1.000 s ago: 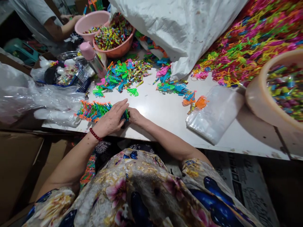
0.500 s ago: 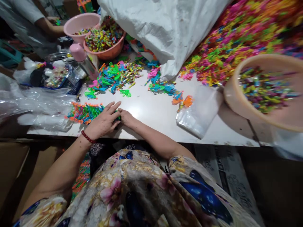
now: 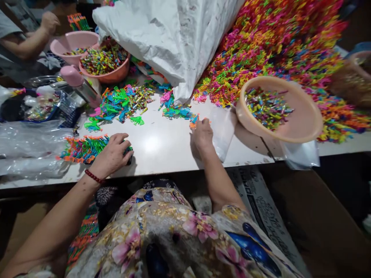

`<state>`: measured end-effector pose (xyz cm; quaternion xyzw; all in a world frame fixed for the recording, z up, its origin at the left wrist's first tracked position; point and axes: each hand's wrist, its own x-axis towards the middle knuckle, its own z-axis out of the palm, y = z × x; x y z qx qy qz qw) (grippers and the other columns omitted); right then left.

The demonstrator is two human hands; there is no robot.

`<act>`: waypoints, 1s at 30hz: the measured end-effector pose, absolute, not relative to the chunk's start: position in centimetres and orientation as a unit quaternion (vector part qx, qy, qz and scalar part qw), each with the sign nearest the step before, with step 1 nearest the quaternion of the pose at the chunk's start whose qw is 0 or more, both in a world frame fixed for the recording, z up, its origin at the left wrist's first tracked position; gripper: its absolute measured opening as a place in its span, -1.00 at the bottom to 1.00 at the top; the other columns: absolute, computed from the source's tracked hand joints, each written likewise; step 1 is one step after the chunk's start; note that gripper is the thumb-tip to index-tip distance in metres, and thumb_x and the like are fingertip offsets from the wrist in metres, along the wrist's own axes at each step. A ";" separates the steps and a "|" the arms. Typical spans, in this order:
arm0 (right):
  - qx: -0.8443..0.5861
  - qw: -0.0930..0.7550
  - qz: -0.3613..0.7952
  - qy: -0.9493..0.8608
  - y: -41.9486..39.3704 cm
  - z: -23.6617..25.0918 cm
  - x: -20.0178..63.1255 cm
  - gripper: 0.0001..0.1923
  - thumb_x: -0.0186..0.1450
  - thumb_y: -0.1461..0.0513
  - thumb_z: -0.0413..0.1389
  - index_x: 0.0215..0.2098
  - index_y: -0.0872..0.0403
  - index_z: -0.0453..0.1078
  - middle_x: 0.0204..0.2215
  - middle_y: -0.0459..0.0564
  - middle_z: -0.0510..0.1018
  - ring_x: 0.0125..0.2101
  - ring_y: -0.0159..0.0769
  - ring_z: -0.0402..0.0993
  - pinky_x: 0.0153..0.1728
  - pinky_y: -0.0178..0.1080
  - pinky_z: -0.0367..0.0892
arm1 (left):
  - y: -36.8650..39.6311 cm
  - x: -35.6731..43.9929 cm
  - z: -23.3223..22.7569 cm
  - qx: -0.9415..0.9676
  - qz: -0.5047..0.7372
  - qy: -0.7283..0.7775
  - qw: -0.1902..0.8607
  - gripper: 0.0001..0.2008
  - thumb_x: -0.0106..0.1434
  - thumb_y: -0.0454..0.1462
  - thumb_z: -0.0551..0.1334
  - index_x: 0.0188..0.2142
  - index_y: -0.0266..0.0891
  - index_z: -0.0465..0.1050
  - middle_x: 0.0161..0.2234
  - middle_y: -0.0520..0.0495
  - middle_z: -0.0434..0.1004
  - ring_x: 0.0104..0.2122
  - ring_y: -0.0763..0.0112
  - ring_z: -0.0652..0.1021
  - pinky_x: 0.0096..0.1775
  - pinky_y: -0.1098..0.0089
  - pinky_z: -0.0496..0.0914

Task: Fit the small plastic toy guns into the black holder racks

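My left hand [image 3: 111, 154] lies over the right end of a packed row of small coloured plastic toys [image 3: 84, 147], fingers on its far side and thumb at its near side. My right hand [image 3: 203, 133] is over the table with its fingers curled down on an orange plastic toy [image 3: 194, 122]; its fingertips are partly hidden. Blue and green plastic toys [image 3: 176, 112] lie just left of that hand. Clear plastic bags [image 3: 223, 133] lie flat beside and partly under it. A larger heap of green and blue toys [image 3: 116, 102] sits beyond my left hand.
A peach basin [image 3: 307, 127] of small shiny tubes stands at right, before a big colourful pile [image 3: 275, 46]. A white sack [image 3: 174, 42] hangs over the back. An orange basin [image 3: 116, 75], a pink-capped bottle [image 3: 87, 90] and a co-worker's arm [image 3: 34, 40] are at left.
My right hand has left the end of the row beside my left hand and moved right to the orange toy. My left hand stays on the row. The view has shifted right.
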<state>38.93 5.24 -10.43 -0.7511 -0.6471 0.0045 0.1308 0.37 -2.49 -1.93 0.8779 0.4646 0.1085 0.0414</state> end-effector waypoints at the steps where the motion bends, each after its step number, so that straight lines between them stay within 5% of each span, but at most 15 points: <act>1: -0.774 0.105 -0.004 -0.624 5.3 -10.1 40.0 -0.70 0.43 0.26 0.06 0.06 0.25 0.45 0.06 0.35 0.43 -0.10 -0.09 0.41 -0.12 -0.16 0.28 | -2.3 0.3 -1.9 0.878 0.114 0.462 0.045 -0.79 0.41 -0.16 0.20 -0.14 -0.25 0.50 0.27 -0.35 0.32 0.31 -0.13 0.31 0.30 -0.19 0.33; 5: -0.805 0.061 0.020 -0.590 5.2 -9.1 40.6 -0.71 0.43 0.29 0.02 0.02 0.31 0.45 0.08 0.42 0.44 -0.15 -0.09 0.47 -0.15 -0.14 0.29 | -1.5 -0.1 -1.8 0.904 0.099 0.414 0.046 -0.69 0.40 -0.09 0.22 -0.06 -0.29 0.49 0.47 -0.34 0.05 0.49 -0.19 0.02 0.41 -0.25 0.11; 10: -0.796 0.162 0.058 -0.581 4.3 -8.5 38.9 -0.75 0.42 0.29 0.01 0.00 0.22 0.40 -0.10 0.31 0.57 -0.21 -0.10 0.49 -0.16 -0.13 0.32 | -0.9 -0.5 -0.8 0.931 0.026 0.363 0.019 -0.62 0.43 -0.08 0.17 0.09 -0.22 0.49 0.33 -0.25 0.38 0.47 -0.21 0.08 0.40 -0.42 -0.09; 15: -0.634 0.348 0.285 -0.629 1.2 -10.1 31.6 -0.76 0.32 0.20 0.09 -0.06 0.07 0.39 -0.31 0.04 0.61 -0.33 -0.19 0.50 -0.22 -0.16 0.40 | -0.4 -0.3 -0.4 0.932 0.030 0.360 0.035 -0.71 0.47 -0.16 0.10 -0.06 -0.24 0.55 0.00 -0.21 0.60 0.37 -0.09 0.27 0.40 -0.18 0.11; 21: -0.430 0.404 0.554 -0.587 -3.2 -14.1 20.1 -0.74 0.24 0.05 0.21 -0.21 0.03 0.42 -0.33 -0.03 0.58 -0.35 -0.26 0.52 -0.25 -0.18 0.48 | 0.5 -0.2 -1.1 0.935 0.057 0.345 0.057 -0.78 0.43 -0.26 0.13 -0.26 -0.24 0.53 -0.20 -0.17 0.59 0.14 0.08 0.45 0.32 -0.03 0.23; 25: -0.403 0.424 0.530 -0.614 -4.0 -16.3 16.3 -0.73 0.34 -0.01 0.15 -0.26 0.01 0.34 -0.40 -0.04 0.50 -0.40 -0.26 0.46 -0.34 -0.20 0.47 | 0.7 0.0 -1.4 0.940 0.060 0.335 0.038 -0.70 0.47 -0.29 0.04 -0.31 -0.25 0.51 -0.26 -0.15 0.57 -0.06 0.19 0.50 0.24 0.05 0.30; 30: -0.412 0.379 0.414 -0.718 -3.8 -17.0 15.3 -0.88 0.35 0.17 0.08 -0.35 0.00 0.32 -0.37 0.02 0.48 -0.34 -0.22 0.43 -0.27 -0.19 0.43 | 0.6 0.3 -1.6 0.939 0.078 0.335 0.020 -0.65 0.48 -0.29 0.00 -0.33 -0.24 0.52 -0.30 -0.13 0.57 -0.13 0.21 0.50 0.21 0.07 0.31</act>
